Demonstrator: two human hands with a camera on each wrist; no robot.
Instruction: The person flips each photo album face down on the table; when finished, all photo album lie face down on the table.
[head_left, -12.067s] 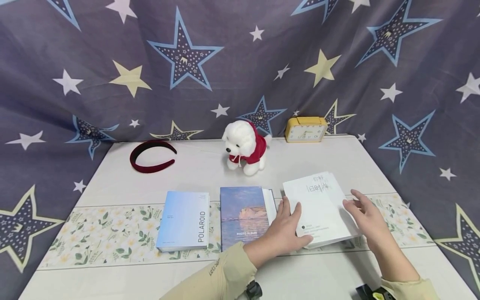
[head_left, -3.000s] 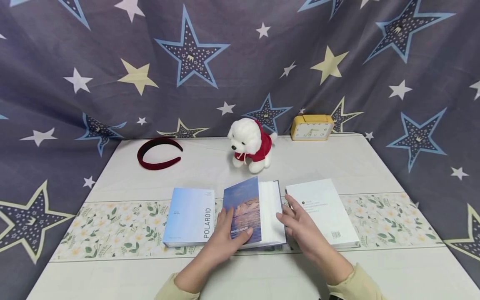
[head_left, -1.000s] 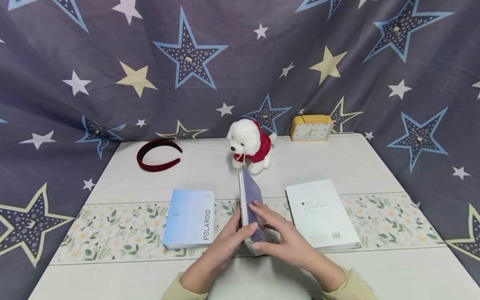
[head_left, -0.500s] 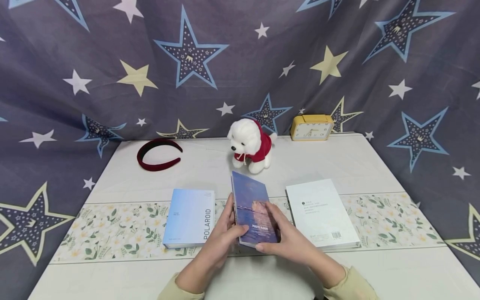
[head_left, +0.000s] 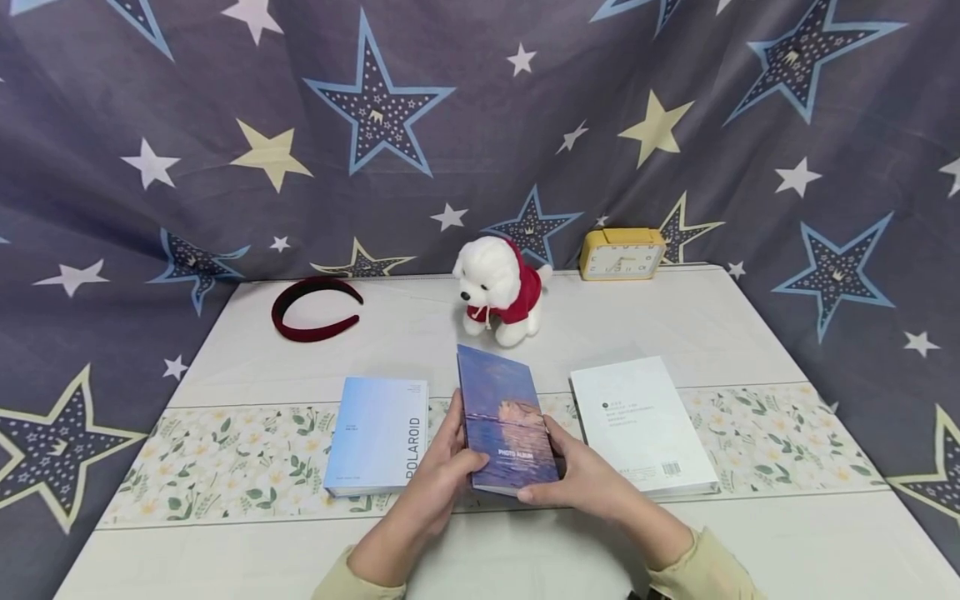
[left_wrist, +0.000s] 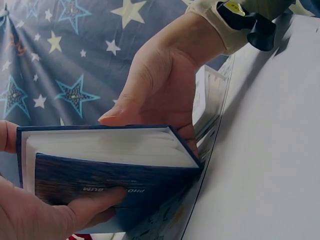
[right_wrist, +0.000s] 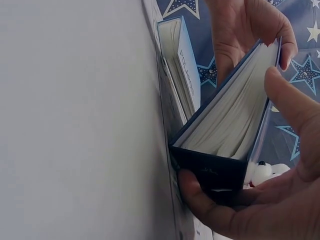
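Both hands hold a blue photo album point(head_left: 498, 400) with a painted sea cliff on its cover. It is closed and tilted, front cover facing up. My left hand point(head_left: 435, 479) grips the left edge, thumb on the cover. My right hand point(head_left: 588, 479) holds the right side, thumb at the near corner. In the left wrist view, white page edges point(left_wrist: 100, 145) show between the covers. The dark spine point(right_wrist: 210, 172) rests against my right fingers in the right wrist view. To the left lies a light-blue Polaroid album point(head_left: 375, 429); to the right, a white book point(head_left: 641, 421) with a barcode.
Behind the album, a white plush dog point(head_left: 495, 287) in a red hoodie stands on the table point(head_left: 525, 558). A dark-red headband point(head_left: 315, 333) lies back left and a yellow clock point(head_left: 622, 254) stands back right. A starry curtain point(head_left: 420, 208) surrounds the table.
Earlier both hands were at the white book, which now shows its barcode side. The photo album, open three seconds ago, was closed, stood on edge, then tilted until its cover faces up.
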